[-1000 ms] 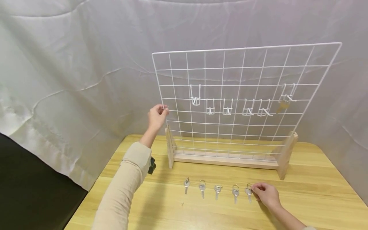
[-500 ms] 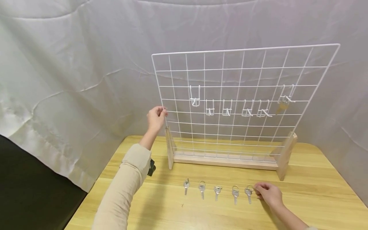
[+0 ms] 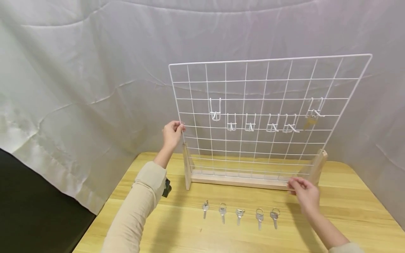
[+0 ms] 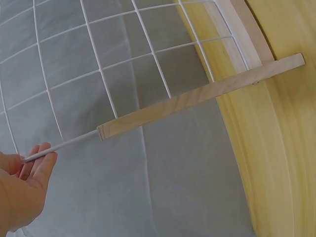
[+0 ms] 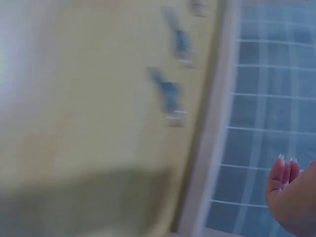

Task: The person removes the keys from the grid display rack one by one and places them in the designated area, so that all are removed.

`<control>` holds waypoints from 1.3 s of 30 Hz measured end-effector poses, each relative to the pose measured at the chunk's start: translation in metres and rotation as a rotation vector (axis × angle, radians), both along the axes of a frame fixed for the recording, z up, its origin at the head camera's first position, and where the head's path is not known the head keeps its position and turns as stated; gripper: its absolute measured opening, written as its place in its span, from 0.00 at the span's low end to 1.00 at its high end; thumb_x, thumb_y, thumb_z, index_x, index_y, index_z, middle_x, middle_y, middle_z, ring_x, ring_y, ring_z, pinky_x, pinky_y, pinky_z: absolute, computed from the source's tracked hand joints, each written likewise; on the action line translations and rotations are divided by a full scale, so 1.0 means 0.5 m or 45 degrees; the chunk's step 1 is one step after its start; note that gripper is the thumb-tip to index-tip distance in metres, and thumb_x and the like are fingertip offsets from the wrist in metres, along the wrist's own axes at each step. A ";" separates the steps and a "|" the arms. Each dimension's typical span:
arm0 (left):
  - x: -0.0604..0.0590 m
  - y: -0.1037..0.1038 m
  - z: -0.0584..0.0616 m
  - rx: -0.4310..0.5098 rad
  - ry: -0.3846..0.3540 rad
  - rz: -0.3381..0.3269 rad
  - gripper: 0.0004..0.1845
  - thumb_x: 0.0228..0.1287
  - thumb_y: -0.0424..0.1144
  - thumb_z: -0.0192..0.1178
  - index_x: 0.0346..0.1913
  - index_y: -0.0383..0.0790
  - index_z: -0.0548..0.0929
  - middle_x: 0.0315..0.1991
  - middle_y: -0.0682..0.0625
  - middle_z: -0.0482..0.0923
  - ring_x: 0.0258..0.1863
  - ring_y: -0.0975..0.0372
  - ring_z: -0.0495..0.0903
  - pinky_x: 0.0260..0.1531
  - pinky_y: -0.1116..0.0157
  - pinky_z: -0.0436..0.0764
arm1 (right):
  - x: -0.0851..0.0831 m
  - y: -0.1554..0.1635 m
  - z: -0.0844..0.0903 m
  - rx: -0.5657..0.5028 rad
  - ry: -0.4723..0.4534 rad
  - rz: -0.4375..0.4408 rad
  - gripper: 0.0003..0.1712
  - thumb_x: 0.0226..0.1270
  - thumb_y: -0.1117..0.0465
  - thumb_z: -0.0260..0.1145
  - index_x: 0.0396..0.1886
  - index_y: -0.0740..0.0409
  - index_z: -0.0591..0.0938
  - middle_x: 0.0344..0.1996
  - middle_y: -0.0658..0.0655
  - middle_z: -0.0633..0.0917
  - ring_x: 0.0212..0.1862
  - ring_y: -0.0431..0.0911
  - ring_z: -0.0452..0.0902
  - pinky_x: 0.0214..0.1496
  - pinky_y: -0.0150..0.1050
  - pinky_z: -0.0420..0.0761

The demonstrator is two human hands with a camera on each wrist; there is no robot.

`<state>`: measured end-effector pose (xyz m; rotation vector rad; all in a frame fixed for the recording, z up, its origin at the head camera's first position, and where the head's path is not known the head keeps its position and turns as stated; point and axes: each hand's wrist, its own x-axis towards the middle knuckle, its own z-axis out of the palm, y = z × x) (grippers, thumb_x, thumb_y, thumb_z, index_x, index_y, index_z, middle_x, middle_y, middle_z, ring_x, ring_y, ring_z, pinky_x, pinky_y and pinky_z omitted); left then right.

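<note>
My left hand [image 3: 172,134] pinches the left edge wire of a white wire grid panel [image 3: 235,62]; in the left wrist view, thumb and fingers close round that wire. My right hand [image 3: 306,193] is raised in front of the panel's lower right part, its fingers loosely bent and nothing seen between them. On the table, several silver keys with rings lie in a row, the rightmost key [image 3: 274,217] being nearest to that hand. A brass-coloured key [image 3: 310,121] hangs from the upper right hook [image 3: 316,109].
The panel stands in a wooden base [image 3: 240,180] on the wooden table [image 3: 240,242]. Several more white hooks, such as the upper left hook [image 3: 215,114], hang on the grid with no keys. A grey curtain [image 3: 104,70] surrounds the table. A tiny scrap [image 3: 200,230] lies near the keys.
My right hand has left the rightmost key's ring and risen toward the base's right end. The keys stay in their row. My left hand keeps its grip on the panel edge.
</note>
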<state>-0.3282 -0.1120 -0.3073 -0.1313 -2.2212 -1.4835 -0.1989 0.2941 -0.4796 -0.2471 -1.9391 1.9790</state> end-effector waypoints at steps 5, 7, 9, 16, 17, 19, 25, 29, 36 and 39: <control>-0.001 0.001 -0.002 0.009 -0.002 -0.021 0.09 0.64 0.26 0.53 0.41 0.22 0.79 0.38 0.31 0.82 0.39 0.46 0.84 0.40 0.64 0.85 | -0.014 -0.006 0.112 -0.255 0.153 -0.067 0.04 0.58 0.65 0.67 0.34 0.53 0.83 0.28 0.44 0.87 0.31 0.35 0.83 0.33 0.27 0.84; -0.002 0.001 -0.003 0.012 -0.022 -0.031 0.09 0.64 0.27 0.53 0.41 0.23 0.79 0.38 0.32 0.82 0.39 0.46 0.84 0.38 0.66 0.85 | -0.009 -0.012 0.161 -0.328 0.186 -0.089 0.05 0.57 0.67 0.67 0.33 0.55 0.84 0.27 0.45 0.87 0.29 0.35 0.82 0.31 0.25 0.83; -0.003 0.001 -0.003 0.024 -0.048 -0.044 0.09 0.64 0.27 0.54 0.41 0.23 0.79 0.38 0.32 0.83 0.39 0.46 0.84 0.37 0.68 0.85 | -0.001 -0.015 0.210 -0.316 0.150 -0.115 0.06 0.57 0.67 0.67 0.33 0.52 0.83 0.26 0.42 0.86 0.28 0.33 0.81 0.32 0.23 0.82; -0.006 0.000 0.002 0.098 -0.083 -0.090 0.10 0.64 0.28 0.54 0.43 0.23 0.79 0.39 0.31 0.82 0.40 0.45 0.83 0.40 0.65 0.85 | -0.018 0.008 0.312 -0.152 0.308 -0.084 0.10 0.58 0.68 0.66 0.39 0.52 0.82 0.31 0.40 0.84 0.33 0.30 0.78 0.37 0.15 0.77; -0.006 -0.001 0.002 0.115 -0.093 -0.096 0.10 0.64 0.28 0.55 0.43 0.22 0.79 0.40 0.30 0.82 0.41 0.45 0.83 0.40 0.65 0.85 | -0.024 0.008 0.323 -0.175 0.342 -0.092 0.10 0.57 0.69 0.66 0.38 0.53 0.82 0.31 0.41 0.84 0.33 0.31 0.78 0.37 0.15 0.78; -0.007 -0.004 0.001 0.148 -0.110 -0.111 0.10 0.64 0.28 0.55 0.43 0.21 0.79 0.40 0.30 0.81 0.41 0.46 0.83 0.42 0.63 0.85 | -0.032 0.010 0.342 -0.222 0.402 -0.081 0.10 0.57 0.72 0.65 0.35 0.53 0.83 0.30 0.43 0.85 0.32 0.31 0.78 0.36 0.15 0.78; -0.010 -0.015 0.001 0.196 -0.148 -0.182 0.11 0.63 0.27 0.55 0.43 0.21 0.78 0.42 0.29 0.81 0.32 0.61 0.84 0.43 0.63 0.84 | -0.042 0.020 0.383 -0.223 0.501 0.069 0.10 0.58 0.72 0.64 0.35 0.54 0.83 0.30 0.44 0.85 0.32 0.31 0.80 0.38 0.17 0.79; -0.011 -0.021 0.002 0.206 -0.160 -0.203 0.11 0.62 0.27 0.56 0.43 0.20 0.78 0.42 0.29 0.80 0.28 0.68 0.82 0.43 0.63 0.84 | -0.042 0.019 0.405 -0.165 0.471 0.056 0.09 0.59 0.72 0.63 0.32 0.52 0.81 0.28 0.42 0.85 0.29 0.30 0.80 0.35 0.16 0.79; -0.009 -0.025 0.006 0.190 -0.141 -0.197 0.11 0.62 0.27 0.56 0.43 0.20 0.78 0.42 0.28 0.80 0.31 0.63 0.83 0.43 0.63 0.84 | -0.040 0.023 0.432 -0.319 0.382 0.182 0.05 0.60 0.70 0.63 0.29 0.57 0.79 0.24 0.46 0.86 0.26 0.35 0.83 0.29 0.22 0.82; -0.006 -0.028 0.005 0.151 -0.145 -0.188 0.10 0.62 0.27 0.56 0.43 0.20 0.78 0.42 0.28 0.80 0.35 0.56 0.85 0.42 0.64 0.84 | -0.040 0.028 0.434 -0.338 0.306 0.224 0.03 0.59 0.67 0.64 0.28 0.56 0.79 0.23 0.47 0.86 0.26 0.36 0.84 0.29 0.24 0.83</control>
